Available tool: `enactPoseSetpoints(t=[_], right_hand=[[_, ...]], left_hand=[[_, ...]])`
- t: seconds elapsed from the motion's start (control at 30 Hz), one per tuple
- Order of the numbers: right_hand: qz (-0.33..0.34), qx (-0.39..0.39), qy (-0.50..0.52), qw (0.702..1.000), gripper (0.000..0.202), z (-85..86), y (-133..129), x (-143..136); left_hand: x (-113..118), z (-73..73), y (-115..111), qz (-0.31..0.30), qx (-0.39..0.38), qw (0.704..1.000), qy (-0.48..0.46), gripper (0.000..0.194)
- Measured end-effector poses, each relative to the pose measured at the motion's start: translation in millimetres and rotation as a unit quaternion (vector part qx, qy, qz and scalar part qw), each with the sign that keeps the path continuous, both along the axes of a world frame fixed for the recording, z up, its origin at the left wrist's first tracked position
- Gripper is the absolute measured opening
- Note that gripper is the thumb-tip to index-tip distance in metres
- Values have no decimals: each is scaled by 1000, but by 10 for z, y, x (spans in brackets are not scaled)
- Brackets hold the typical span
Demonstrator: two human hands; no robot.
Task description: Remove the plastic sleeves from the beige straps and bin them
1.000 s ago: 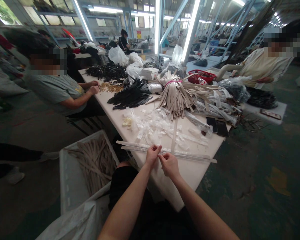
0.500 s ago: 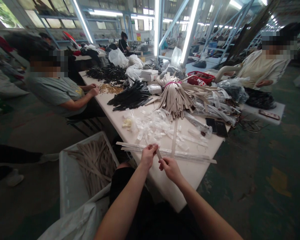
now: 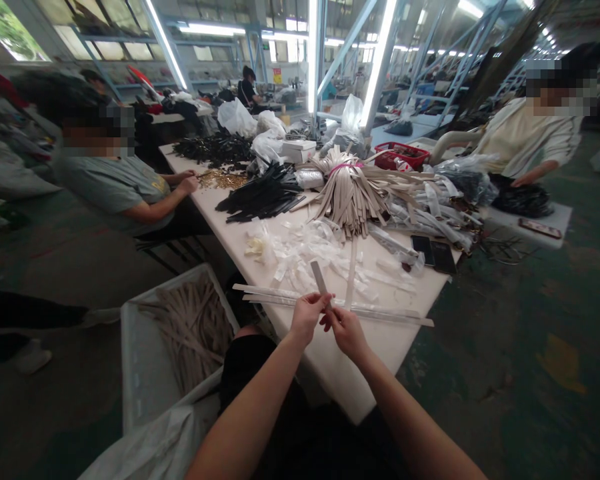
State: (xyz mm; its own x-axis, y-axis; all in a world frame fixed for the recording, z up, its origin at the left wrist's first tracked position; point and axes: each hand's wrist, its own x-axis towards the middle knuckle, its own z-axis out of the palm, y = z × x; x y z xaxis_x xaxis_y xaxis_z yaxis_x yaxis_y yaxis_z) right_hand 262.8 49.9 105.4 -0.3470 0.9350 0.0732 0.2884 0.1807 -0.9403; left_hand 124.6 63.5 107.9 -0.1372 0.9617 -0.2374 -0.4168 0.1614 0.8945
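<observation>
A flat grey-beige strap [image 3: 319, 277] rises between my two hands, its free end pointing away from me over the table. My left hand [image 3: 309, 316] pinches it from the left, and my right hand [image 3: 347, 329] grips its lower part close beside. Under and beyond my hands, long pale strips [image 3: 390, 315] lie crosswise on the table, seemingly in clear plastic. Another narrow strip [image 3: 351, 273] runs away from me, to the right of the held strap. Crumpled clear plastic sleeves [image 3: 305, 250] are heaped just past my hands.
A tied bundle of beige straps [image 3: 350, 193] and black strips [image 3: 263, 193] cover the table's far part. Phone-like dark objects [image 3: 433, 253] lie at the right edge. A white crate [image 3: 130, 360] of straps stands at lower left. Co-workers sit left [image 3: 115, 193] and right [image 3: 505, 133].
Both hands have come closer together and shifted slightly right. The strap now extends up beyond my fingers, where before a short piece showed between the hands. The right co-worker's hand has lowered onto black material.
</observation>
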Motion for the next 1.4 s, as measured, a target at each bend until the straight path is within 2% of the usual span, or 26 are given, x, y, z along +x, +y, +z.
enactPoseSetpoints(t=[0.07, 0.17, 0.23, 0.4, 0.57, 0.77, 0.9, 1.1, 1.27, 1.4], right_hand=[[6, 13, 2, 1000, 33, 19, 30, 22], [19, 67, -29, 997, 28, 25, 76, 78], [17, 94, -49, 994, 30, 22, 95, 101], [-4, 98, -38, 994, 34, 15, 109, 109], [26, 109, -58, 992, 30, -91, 148, 163], [3, 104, -36, 994, 36, -61, 165, 191], [11, 96, -20, 995, 34, -12, 145, 236], [-7, 95, -12, 995, 33, -11, 191, 268], [26, 121, -20, 992, 32, -79, 228, 336], [15, 136, -21, 990, 34, -84, 261, 364]], left_hand=[[23, 17, -11, -10, -1, 1000, 2, 46], [-9, 68, 16, 71, 22, 997, 29, 40], [-17, 91, 21, 95, 33, 994, 46, 36], [54, 90, -23, 2, 31, 999, 34, 39], [37, 162, 29, 66, 57, 994, 61, 35], [191, 157, -2, 2, 42, 998, 46, 41], [205, 206, 10, 37, 65, 993, 90, 37], [286, 167, -2, 9, 45, 997, 54, 38], [290, 259, 17, 35, 92, 987, 131, 32], [366, 301, -3, 20, 126, 978, 168, 22]])
